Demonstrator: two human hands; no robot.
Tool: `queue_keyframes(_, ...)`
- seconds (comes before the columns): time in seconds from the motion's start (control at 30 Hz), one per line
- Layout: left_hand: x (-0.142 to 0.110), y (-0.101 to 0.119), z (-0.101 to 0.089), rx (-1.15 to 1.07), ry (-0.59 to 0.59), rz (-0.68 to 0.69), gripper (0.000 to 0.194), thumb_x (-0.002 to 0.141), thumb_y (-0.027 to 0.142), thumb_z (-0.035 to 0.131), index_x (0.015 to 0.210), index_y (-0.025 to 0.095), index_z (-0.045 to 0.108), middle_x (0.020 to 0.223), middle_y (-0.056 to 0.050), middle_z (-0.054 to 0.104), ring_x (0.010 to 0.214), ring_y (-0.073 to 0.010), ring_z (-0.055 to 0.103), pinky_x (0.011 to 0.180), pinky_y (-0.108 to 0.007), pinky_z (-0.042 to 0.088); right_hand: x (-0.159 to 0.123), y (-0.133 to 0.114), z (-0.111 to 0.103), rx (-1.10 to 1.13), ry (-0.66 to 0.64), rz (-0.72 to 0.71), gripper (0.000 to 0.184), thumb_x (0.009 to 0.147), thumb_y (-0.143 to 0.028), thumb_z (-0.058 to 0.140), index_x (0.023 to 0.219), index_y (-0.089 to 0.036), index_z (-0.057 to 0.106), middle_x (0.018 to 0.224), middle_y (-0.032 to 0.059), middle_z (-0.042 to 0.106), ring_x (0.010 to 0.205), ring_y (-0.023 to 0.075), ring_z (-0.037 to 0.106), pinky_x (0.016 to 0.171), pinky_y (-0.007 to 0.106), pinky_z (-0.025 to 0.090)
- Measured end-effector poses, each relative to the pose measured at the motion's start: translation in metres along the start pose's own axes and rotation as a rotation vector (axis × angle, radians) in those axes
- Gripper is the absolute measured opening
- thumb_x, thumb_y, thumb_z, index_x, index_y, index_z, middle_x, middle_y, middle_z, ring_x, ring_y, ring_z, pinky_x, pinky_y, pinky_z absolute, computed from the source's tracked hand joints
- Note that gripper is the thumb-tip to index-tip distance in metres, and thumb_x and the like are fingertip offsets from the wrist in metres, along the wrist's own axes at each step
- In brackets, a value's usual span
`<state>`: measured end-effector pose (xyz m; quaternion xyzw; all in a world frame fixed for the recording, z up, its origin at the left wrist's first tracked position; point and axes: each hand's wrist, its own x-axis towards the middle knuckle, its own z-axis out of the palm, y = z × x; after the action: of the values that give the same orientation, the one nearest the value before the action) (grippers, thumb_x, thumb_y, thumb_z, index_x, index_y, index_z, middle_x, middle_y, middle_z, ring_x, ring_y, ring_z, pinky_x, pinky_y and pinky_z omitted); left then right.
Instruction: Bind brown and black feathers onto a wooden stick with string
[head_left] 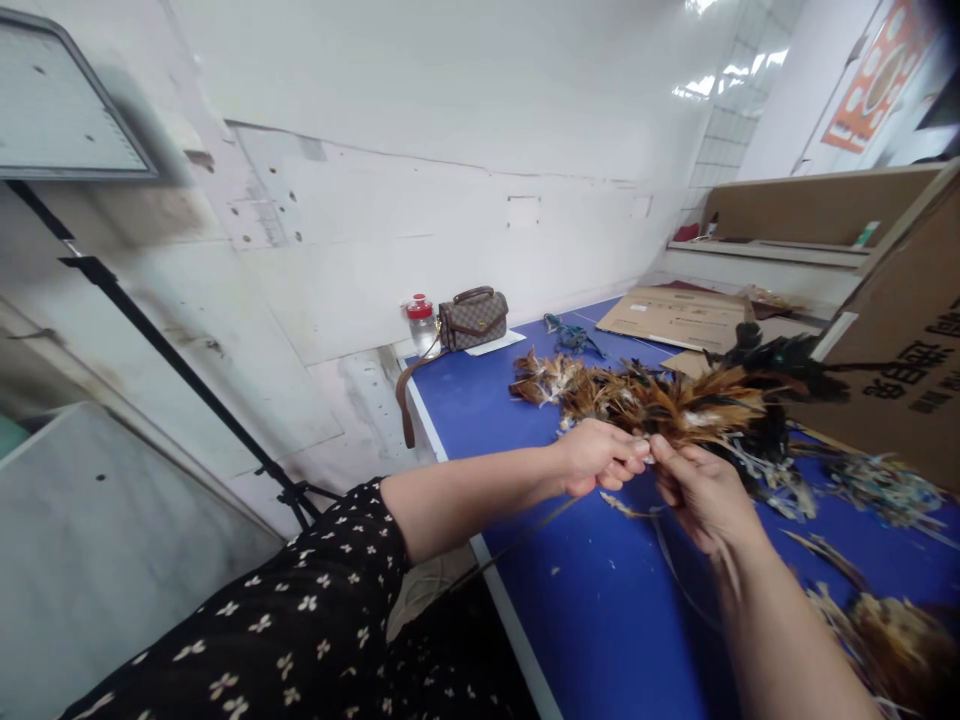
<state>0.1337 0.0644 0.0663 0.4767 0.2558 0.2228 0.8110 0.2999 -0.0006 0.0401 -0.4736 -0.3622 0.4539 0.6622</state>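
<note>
My left hand [604,458] is closed in a pinch. A thin brownish cord [525,540] runs from beneath it down past the table edge. Against its fingertips, my right hand [701,490] pinches too; a small whitish bit shows where they meet, too small to name. Below the right hand a pale thin string [679,570] curves over the blue table [600,620]. A small tan feather [622,507] sits just under the hands. Right behind them lies a long heap of brown and orange feathers [622,395], partly hidden by my fingers.
Dark feathers [780,355] and bundles of pale-stemmed feathers [885,485] lie to the right. A checked handbag [474,320] and a red-lidded bottle [421,325] stand at the far left corner. Flat cardboard [682,317] and a large carton [892,350] border the back right. A black tripod [187,380] stands left.
</note>
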Motion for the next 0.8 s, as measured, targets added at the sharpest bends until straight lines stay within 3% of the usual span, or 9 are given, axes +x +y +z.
queue_keyframes(0.13, -0.004, 0.006, -0.006, -0.118, -0.189, -0.047, 0.032, 0.080, 0.023, 0.092, 0.082, 0.016, 0.060, 0.071, 0.006, 0.045, 0.051, -0.0014, 0.019, 0.047, -0.018, 0.010, -0.005, -0.008, 0.000, -0.001, -0.120, 0.022, 0.068, 0.057, -0.068, 0.115, 0.065, -0.018, 0.070, 0.056, -0.0083, 0.036, 0.052, 0.0061, 0.027, 0.044, 0.023, 0.024)
queue_keyframes(0.27, -0.007, 0.008, -0.006, -0.155, -0.252, -0.081, 0.023, 0.088, 0.023, 0.086, 0.088, 0.015, 0.065, 0.075, 0.006, 0.038, 0.054, -0.0037, 0.017, 0.046, -0.018, 0.009, -0.010, -0.013, 0.001, 0.041, -0.172, -0.020, 0.069, 0.059, -0.067, 0.115, 0.062, -0.020, 0.064, 0.056, -0.0085, 0.034, 0.053, 0.0068, 0.026, 0.045, 0.024, 0.026)
queue_keyframes(0.43, -0.008, 0.004, -0.008, -0.195, -0.315, -0.110, 0.017, 0.088, 0.022, 0.083, 0.091, 0.013, 0.069, 0.075, 0.006, 0.033, 0.056, -0.0059, 0.013, 0.047, -0.020, 0.003, -0.013, -0.015, 0.005, 0.032, -0.164, -0.058, 0.071, 0.059, -0.069, 0.114, 0.058, -0.020, 0.063, 0.055, -0.0081, 0.033, 0.051, 0.0070, 0.028, 0.045, 0.025, 0.028)
queue_keyframes(0.57, -0.006, 0.004, -0.010, -0.227, -0.350, -0.100, 0.012, 0.091, 0.020, 0.078, 0.090, 0.012, 0.070, 0.074, 0.006, 0.033, 0.054, -0.0057, 0.014, 0.047, -0.022, 0.002, -0.011, -0.014, 0.007, 0.025, -0.082, -0.103, 0.071, 0.055, -0.066, 0.116, 0.055, -0.020, 0.062, 0.053, -0.0058, 0.039, 0.049, 0.0079, 0.034, 0.044, 0.025, 0.030)
queue_keyframes(0.67, 0.000, 0.002, -0.010, -0.190, -0.295, -0.072, 0.013, 0.097, 0.021, 0.077, 0.092, 0.011, 0.070, 0.075, 0.005, 0.042, 0.052, -0.0034, 0.018, 0.046, -0.019, 0.008, -0.007, -0.011, 0.007, 0.004, 0.005, -0.073, 0.070, 0.046, -0.068, 0.117, 0.060, -0.019, 0.069, 0.054, -0.0042, 0.046, 0.049, 0.0076, 0.035, 0.042, 0.024, 0.027)
queue_keyframes(0.8, 0.011, -0.008, -0.007, -0.045, -0.054, -0.026, 0.028, 0.103, 0.034, 0.079, 0.091, 0.012, 0.069, 0.078, -0.003, 0.062, 0.050, -0.0041, 0.033, 0.046, -0.017, 0.023, -0.002, -0.002, 0.007, -0.001, 0.098, -0.006, 0.071, 0.039, -0.067, 0.118, 0.066, -0.017, 0.075, 0.055, -0.0037, 0.050, 0.048, 0.0070, 0.033, 0.042, 0.023, 0.021)
